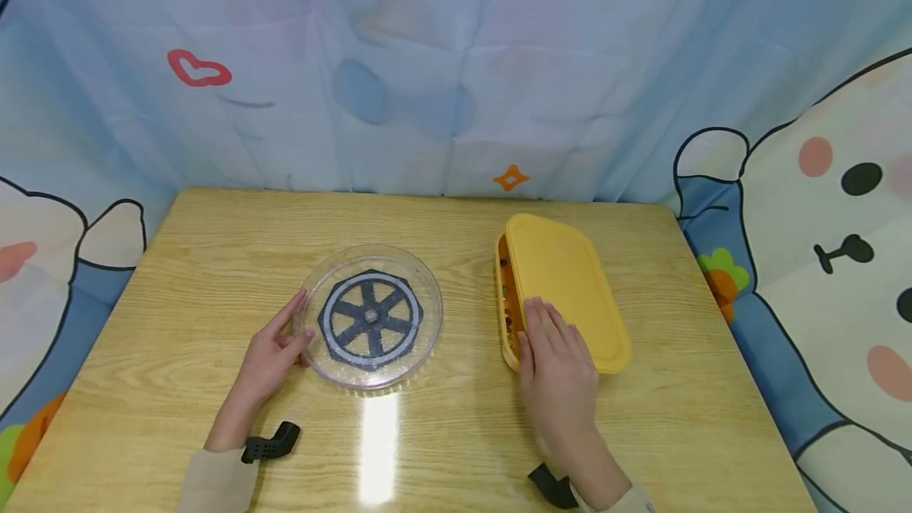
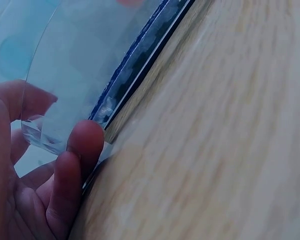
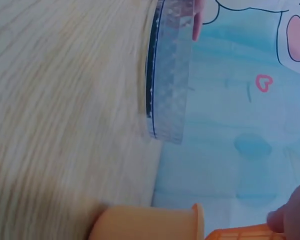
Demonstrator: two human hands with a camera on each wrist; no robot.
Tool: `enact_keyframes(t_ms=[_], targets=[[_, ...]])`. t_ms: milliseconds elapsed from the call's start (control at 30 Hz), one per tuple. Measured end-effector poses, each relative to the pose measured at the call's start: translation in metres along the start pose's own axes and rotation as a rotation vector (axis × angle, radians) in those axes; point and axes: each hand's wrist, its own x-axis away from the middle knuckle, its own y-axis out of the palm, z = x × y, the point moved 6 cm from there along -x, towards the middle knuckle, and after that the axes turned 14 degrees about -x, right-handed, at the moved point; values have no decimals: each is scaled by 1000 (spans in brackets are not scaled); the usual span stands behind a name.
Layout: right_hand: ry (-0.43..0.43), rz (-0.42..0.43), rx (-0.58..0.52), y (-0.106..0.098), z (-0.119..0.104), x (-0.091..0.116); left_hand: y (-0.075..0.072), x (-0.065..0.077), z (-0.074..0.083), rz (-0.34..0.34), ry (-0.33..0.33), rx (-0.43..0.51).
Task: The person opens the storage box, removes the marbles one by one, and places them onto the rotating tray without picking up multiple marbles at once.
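Note:
In the head view, a clear round dish (image 1: pixel 430 315) stands on the left half of the table, a dark spoked hexagon with a pale ring (image 1: pixel 370 317) at its base. My left hand (image 1: pixel 274 351) holds its left side between thumb and fingers; the left wrist view shows the fingertips (image 2: pixel 86 142) against the clear wall. To the right is a yellow box (image 1: pixel 507 351) with its yellow lid (image 1: pixel 563 283) lying askew, leaving a gap along the left side. Small pieces inside are too small to identify. My right hand (image 1: pixel 563 378) rests straight fingers on the lid, thumb by its left edge.
The wooden table (image 1: pixel 456 450) reaches back to a blue patterned curtain (image 1: pixel 427 101), which also hangs at both sides. Bare wood lies between the dish and the box. Black bands (image 1: pixel 272 443) are on both wrists.

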Motion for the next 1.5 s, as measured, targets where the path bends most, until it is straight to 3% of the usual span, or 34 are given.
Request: enact_keyframes(t_ms=[167, 333, 500, 733, 900, 1133, 1367, 1500], targets=[[-53, 193, -70, -19, 1, -6, -9, 8, 22, 2, 2, 4], [-31, 347, -138, -42, 14, -13, -5, 6, 11, -7, -21, 10], [127, 477, -223, -73, 40, -15, 2, -1, -9, -13, -3, 1], [487, 658, -360, -109, 93, -5, 3, -2, -12, -13, 7, -10], [564, 728, -512, -119, 125, 1, 2, -3, -11, -13, 1, -34], [673, 794, -801, -113, 163, 18, 4, -4, -11, -6, 14, -6], [788, 812, -792, -108, 188, 37, 2, -5, -10, 37, 97, -1], [886, 848, -876, -109, 205, 48, 2, -5, -10, 45, 95, 3]])
